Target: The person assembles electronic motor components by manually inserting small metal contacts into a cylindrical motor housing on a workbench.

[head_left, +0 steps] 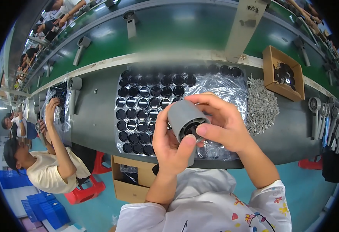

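you hold a grey cylindrical housing (185,118) up in front of your chest, above the near edge of the workbench (96,127). your left hand (171,145) wraps it from below, thumb pressed near its open mouth, and your right hand (219,123) curls over the top, one fingertip on the rim beside the dark insert (192,129) inside. it looks like you are seating that insert; the next move likely calls for an even push along the bore. the housing's long axis runs from upper left to lower right, open end facing you. beyond lie rows of black round parts (138,104) on a clear plastic sheet (231,91), a heap of small grey pieces (261,104), then a cardboard box (283,73).
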`<state>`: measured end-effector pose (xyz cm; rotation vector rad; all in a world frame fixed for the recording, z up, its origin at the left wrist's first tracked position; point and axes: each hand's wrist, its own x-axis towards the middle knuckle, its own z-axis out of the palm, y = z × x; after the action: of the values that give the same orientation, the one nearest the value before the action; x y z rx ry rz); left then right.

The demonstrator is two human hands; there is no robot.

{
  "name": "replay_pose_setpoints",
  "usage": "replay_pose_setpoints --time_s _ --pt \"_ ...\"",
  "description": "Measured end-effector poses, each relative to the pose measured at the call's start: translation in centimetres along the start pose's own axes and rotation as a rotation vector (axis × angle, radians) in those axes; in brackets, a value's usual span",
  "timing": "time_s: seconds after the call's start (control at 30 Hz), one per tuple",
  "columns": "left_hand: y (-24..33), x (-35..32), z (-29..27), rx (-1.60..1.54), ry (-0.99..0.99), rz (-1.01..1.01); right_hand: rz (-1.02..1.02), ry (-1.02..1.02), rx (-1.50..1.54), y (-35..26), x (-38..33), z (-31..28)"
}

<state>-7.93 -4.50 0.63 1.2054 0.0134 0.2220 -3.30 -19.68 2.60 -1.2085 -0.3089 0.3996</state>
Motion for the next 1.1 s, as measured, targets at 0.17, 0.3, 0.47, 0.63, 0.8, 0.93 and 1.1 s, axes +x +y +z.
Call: replay_pose_setpoints --time_s 0.17,0.3,0.47,0.63,0.8,0.93,1.1 --pt "-0.1 0.2 -1.7 0.031 -0.182 0.026 0.099 -0.032 0.109 -0.1 -0.4 -0.1" --pt "-0.3 -0.2 -1.5 0.022 -0.14 0.014 0.106 -0.023 0.108 0.0 -0.2 -0.1" --pt "0.4 0.2 -1.5 -0.094 -0.085 0.004 -0.011 -0.103 0.175 0.4 -0.3 0.2" --pt "-0.8 -0.2 -2.3 0.028 -0.087 0.135 -0.096 -0.146 0.034 1.0 -0.4 -0.5" --pt "-0.4 0.2 -1.7 0.123 -0.095 0.191 -0.058 -0.106 0.08 0.5 -0.1 -0.2" --pt "-0.1 0.1 -1.3 -0.166 -0.127 0.048 -0.243 -0.11 -0.306 -0.3 0.1 -1.1" --pt "0.9 0.1 -0.8 -0.369 -0.09 -0.177 -0.704 0.082 0.247 -4.5 -2.7 -1.3"
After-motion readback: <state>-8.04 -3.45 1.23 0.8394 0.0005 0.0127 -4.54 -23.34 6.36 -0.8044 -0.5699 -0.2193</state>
